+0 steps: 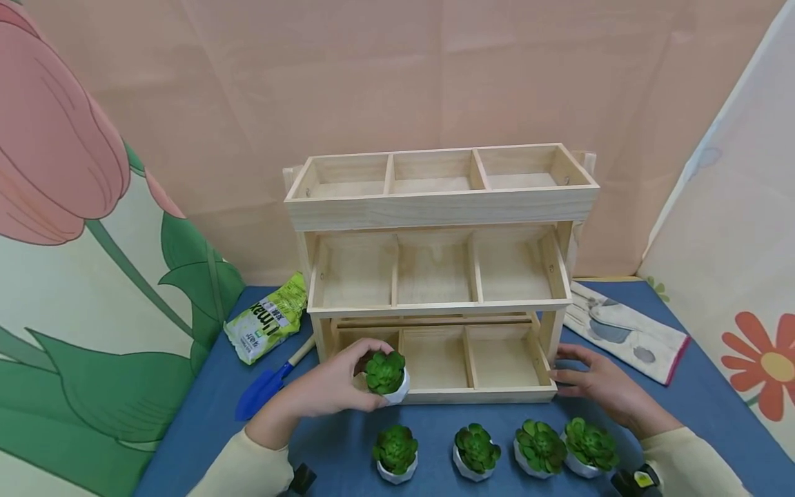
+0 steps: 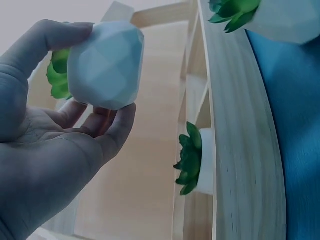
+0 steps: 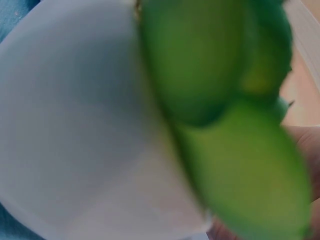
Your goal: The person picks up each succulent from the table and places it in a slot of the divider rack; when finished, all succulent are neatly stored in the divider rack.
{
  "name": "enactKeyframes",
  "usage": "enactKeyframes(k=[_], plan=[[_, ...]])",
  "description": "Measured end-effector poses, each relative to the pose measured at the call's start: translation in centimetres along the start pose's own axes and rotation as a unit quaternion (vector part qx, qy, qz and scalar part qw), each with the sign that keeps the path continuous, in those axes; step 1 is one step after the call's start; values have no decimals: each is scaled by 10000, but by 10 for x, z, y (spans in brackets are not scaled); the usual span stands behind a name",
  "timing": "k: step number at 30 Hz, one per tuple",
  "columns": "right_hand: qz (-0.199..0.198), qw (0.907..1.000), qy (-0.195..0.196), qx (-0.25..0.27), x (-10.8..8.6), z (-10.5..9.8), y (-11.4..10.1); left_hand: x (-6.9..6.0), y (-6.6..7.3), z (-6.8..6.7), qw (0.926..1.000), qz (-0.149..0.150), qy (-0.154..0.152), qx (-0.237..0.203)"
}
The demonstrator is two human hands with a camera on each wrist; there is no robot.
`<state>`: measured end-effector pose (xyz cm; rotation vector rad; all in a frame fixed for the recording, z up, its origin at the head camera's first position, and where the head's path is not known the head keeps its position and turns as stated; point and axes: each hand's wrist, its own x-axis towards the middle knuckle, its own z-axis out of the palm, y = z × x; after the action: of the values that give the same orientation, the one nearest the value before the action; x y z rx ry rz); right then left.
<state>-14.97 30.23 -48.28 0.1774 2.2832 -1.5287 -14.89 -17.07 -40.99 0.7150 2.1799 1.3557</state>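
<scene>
My left hand [image 1: 348,376] grips a small potted succulent [image 1: 386,376] in a faceted white pot, before the lower left of a wooden three-tier shelf [image 1: 444,210]. In the left wrist view the thumb and fingertips hold the white pot [image 2: 106,65]. Another succulent [image 2: 189,162] sits behind a front board there; which compartment, I cannot tell. My right hand [image 1: 599,386] is at the bottom tier's right end, fingers extended against its side. Several more succulents [image 1: 396,450] stand in a row on the blue cloth. One pot [image 3: 85,120] fills most of the right wrist view.
A green bag [image 1: 267,319] lies left of the shelf, with a blue hand trowel [image 1: 263,392] in front of it. Patterned gloves [image 1: 627,331] lie to the right. Behind the shelf hangs a plain backdrop [image 1: 435,76].
</scene>
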Motion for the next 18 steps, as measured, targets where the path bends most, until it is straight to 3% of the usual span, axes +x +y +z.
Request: enactKeyframes(k=[10,18], plan=[[-18,10000,42,-8,0,1,-2,28,2,3,9997,17,-186,-140],[-97,9999,44,46,0,1,0,54,-2,6,9991,-162,-361,-151]])
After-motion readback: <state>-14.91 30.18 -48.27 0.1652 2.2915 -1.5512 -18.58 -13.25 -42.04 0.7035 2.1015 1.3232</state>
